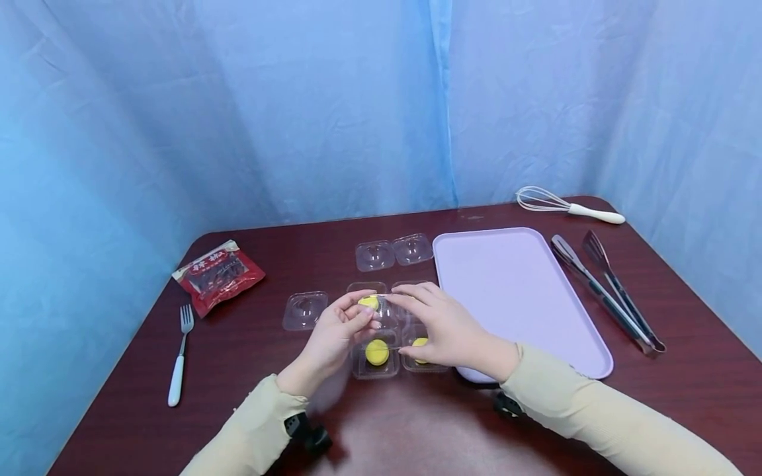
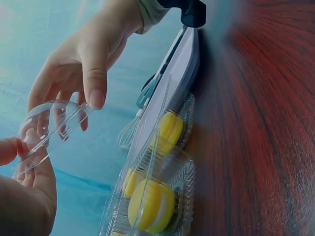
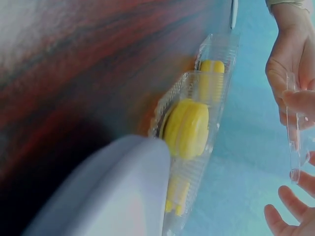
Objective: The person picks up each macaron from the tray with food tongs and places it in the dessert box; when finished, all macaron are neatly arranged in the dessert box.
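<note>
My left hand (image 1: 333, 334) pinches a clear plastic lid (image 2: 45, 118) between thumb and fingers, raised above the table. From the other side my right hand (image 1: 448, 325) holds the same lid, thumb on the near edge and fingertips at the far edge. Beneath both hands stand several clear plastic boxes with yellow macarons inside. One macaron (image 1: 377, 352) shows fully at the front; another macaron (image 1: 420, 349) is partly covered by my right hand. The back boxes are largely hidden by my hands in the head view.
Two clear lids (image 1: 394, 252) lie behind the boxes, another lid (image 1: 305, 311) to their left. A lilac tray (image 1: 518, 291) stands close on the right, with tongs (image 1: 613, 291) and a whisk (image 1: 565, 205) beyond. A red packet (image 1: 217, 277) and fork (image 1: 179, 360) lie left.
</note>
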Demonstrator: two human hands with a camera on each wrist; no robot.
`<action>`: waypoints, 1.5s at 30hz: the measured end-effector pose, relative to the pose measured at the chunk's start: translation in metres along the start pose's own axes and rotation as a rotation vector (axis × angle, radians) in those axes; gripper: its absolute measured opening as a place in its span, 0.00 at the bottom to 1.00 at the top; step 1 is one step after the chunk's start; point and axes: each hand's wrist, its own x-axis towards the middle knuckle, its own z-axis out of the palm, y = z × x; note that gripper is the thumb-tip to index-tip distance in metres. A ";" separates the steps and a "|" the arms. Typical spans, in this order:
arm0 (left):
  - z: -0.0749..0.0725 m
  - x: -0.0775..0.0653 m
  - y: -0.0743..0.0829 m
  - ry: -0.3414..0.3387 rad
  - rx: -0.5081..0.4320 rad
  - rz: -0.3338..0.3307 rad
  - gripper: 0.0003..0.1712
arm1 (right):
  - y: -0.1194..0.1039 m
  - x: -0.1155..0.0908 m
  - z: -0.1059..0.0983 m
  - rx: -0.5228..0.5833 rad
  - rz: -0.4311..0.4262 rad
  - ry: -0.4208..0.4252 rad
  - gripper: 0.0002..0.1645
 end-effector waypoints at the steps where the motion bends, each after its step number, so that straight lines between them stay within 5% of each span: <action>1: 0.001 0.000 0.000 -0.003 0.009 0.002 0.23 | 0.001 0.000 -0.001 -0.001 0.000 0.001 0.47; 6: 0.003 0.003 0.003 -0.006 0.191 0.042 0.28 | 0.005 -0.002 -0.007 0.003 0.022 -0.002 0.47; 10: 0.002 0.002 0.003 -0.055 0.516 0.137 0.36 | 0.010 -0.006 -0.012 0.008 0.056 -0.023 0.46; 14: 0.002 0.002 0.000 -0.112 0.871 0.320 0.42 | 0.015 -0.012 -0.014 0.002 0.076 -0.048 0.45; 19: 0.005 0.006 -0.003 -0.149 1.163 0.431 0.42 | 0.018 -0.019 -0.018 -0.002 0.083 -0.074 0.45; 30: 0.013 0.009 -0.007 -0.267 1.429 0.439 0.46 | 0.018 -0.029 -0.016 0.015 0.130 -0.216 0.44; 45: 0.019 0.004 -0.012 -0.362 1.598 0.362 0.42 | 0.017 -0.037 -0.006 0.072 0.163 -0.356 0.43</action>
